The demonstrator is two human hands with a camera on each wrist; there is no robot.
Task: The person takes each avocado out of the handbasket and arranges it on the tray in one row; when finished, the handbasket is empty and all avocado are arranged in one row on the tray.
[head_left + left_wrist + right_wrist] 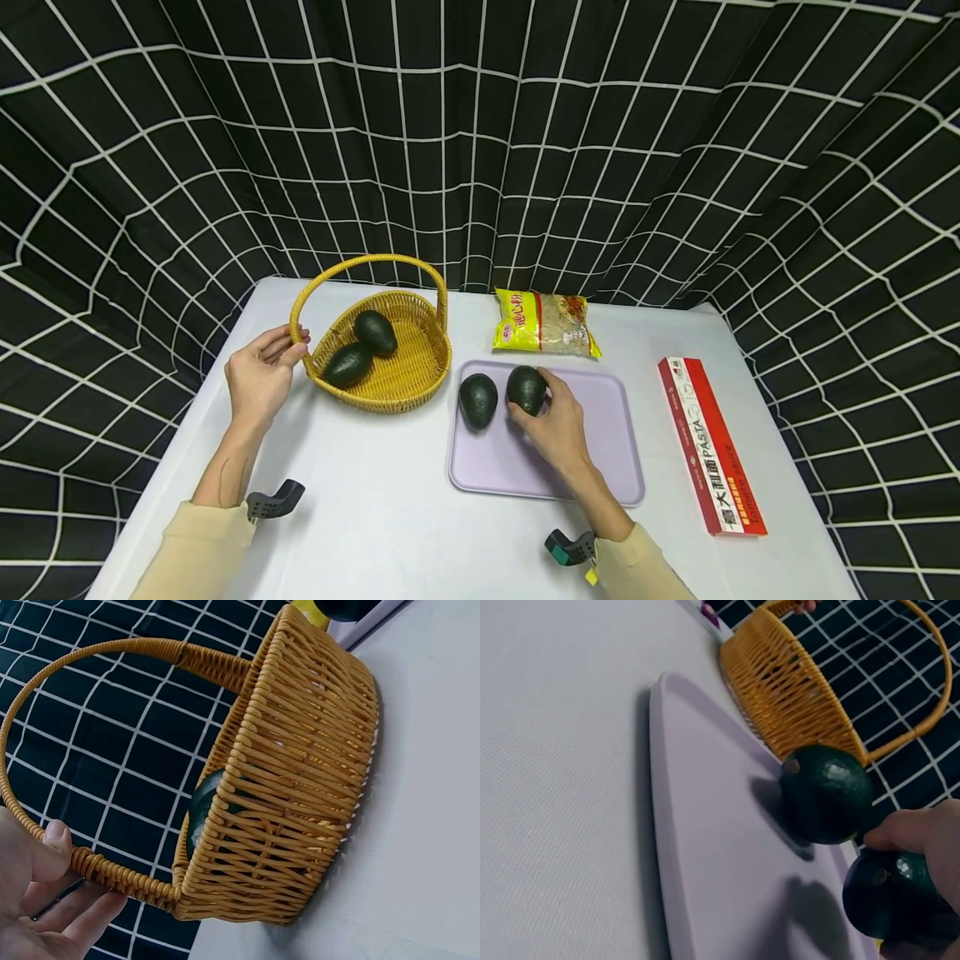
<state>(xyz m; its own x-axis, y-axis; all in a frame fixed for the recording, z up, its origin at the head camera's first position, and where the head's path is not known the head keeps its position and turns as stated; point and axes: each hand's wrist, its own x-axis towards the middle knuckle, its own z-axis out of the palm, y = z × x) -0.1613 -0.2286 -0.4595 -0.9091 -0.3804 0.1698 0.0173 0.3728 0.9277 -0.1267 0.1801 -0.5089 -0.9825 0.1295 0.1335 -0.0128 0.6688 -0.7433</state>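
Observation:
My left hand (261,372) grips the handle of a yellow wicker basket (405,385) near its left base, thumb and fingers round the woven strip in the left wrist view. Inside the basket lie two dark green avocados, one avocado (375,332) behind the other avocado (348,365). Over a lilac tray (600,442), my right hand (557,423) holds an avocado (526,389) between thumb and fingers. Its shadow falls on the tray in the right wrist view. Another avocado (477,402) lies on the tray's left side, just beside the held one.
Behind the tray lies a yellow bag of pasta (546,322). A long red and white pasta box (712,446) is to the tray's right. All stand on a white-covered table (360,500), with a black grid-patterned curtain (480,150) around its back and sides.

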